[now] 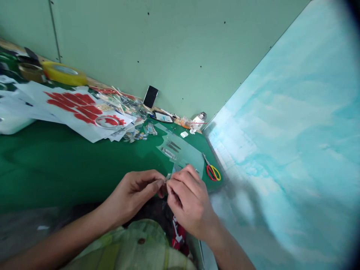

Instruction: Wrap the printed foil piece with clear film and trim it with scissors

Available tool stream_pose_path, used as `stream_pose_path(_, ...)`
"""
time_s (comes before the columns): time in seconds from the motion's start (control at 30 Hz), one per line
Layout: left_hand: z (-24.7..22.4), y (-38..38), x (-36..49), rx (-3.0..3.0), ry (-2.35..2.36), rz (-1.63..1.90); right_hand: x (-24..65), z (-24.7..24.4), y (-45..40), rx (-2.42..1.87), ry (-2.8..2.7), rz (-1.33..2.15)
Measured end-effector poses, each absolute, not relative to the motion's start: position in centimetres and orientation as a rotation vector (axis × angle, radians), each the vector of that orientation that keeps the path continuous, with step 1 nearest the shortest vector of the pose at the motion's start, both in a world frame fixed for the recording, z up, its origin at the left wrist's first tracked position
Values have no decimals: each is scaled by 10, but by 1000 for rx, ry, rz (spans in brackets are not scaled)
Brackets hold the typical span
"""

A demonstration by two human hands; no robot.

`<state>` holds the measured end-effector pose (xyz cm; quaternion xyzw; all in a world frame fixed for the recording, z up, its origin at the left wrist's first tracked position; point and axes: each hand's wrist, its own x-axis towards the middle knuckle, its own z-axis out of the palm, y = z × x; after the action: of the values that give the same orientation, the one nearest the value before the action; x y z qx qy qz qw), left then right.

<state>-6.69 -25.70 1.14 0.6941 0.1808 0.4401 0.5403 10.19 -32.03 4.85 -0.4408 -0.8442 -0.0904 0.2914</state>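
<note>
- at the near edge of the green table [70, 161], the left hand [135, 193] and the right hand [191, 198] come together, fingertips nearly touching
- between those tips sits a small pale piece [168, 177], mostly covered by the fingers, so its shape and material are hard to make out
- the left hand pinches it, thumb and forefinger pressed together at the tips
- the right hand is curled, knuckles up, and appears to pinch the same piece from the other side, though its own fingers hide much of the grip
- the step in hand looks like fine fingertip work on that piece; whether it is being folded, peeled or joined cannot be told
- the next move, by my judgement, calls for a light, steady pinch from both sides, with only the tips working so the piece neither slips nor creases
- just beyond the hands, a clear sheet [189, 152] lies on the table with dark strips [173, 146] on it
- scissors [212, 170] with red and yellow handles lie just beside the sheet's right edge
- well to the left are white paper [74, 107] with red shapes and a yellow tape roll [64, 75]
- near the wall, a phone [150, 96] stands tilted
</note>
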Motion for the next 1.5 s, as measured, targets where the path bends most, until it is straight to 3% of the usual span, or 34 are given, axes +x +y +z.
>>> stream_pose_path(0.63,3,-257,-63,1422,446,907,106,48,-321,-1113,-2351,-294)
stream_pose_path(1.2,6,-261,-56,1356,408,957,113,41,-315,-1121,-1772,493)
stream_pose_path(1.5,2,-265,-57,1368,379,978,116,46,-315,-1158,-1629,750)
